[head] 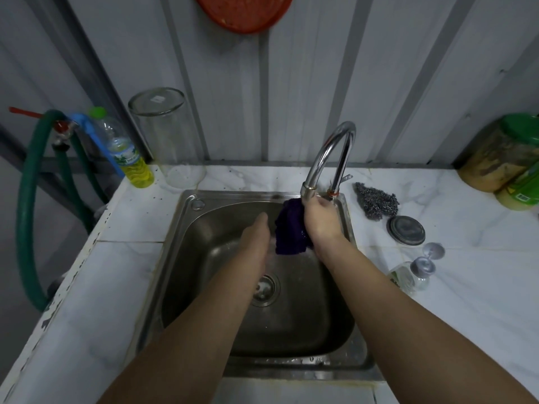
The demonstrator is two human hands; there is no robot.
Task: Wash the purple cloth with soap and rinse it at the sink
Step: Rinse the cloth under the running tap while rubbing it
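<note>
- The purple cloth [288, 228] hangs bunched in the right hand [319, 218], whose fingers curl round its upper part; it sits directly under the spout of the faucet [329, 158], over the far right part of the sink [204, 205].
- The cloth's long axis runs up and down, top end at the right hand's fingers, loose end drooping toward the basin.
- The left hand [256, 237] lies just left of the cloth, fingers straight and extended, its edge touching or nearly touching the lower folds; which cannot be told.
- Judgement: the right hand carries the cloth, so any rubbing or wringing turns on the left hand closing rightward onto the hanging end.
- Whether water runs from the spout cannot be told.
- Count: one cloth, one faucet, one sink, one drain [264, 288] below the left forearm.
- Left of the left hand: one bottle of yellow liquid [128, 158], one upturned glass jar [167, 135], one green hose [27, 205].
- Right of the right hand: one steel scourer [376, 201], one round lid [406, 230].
</note>
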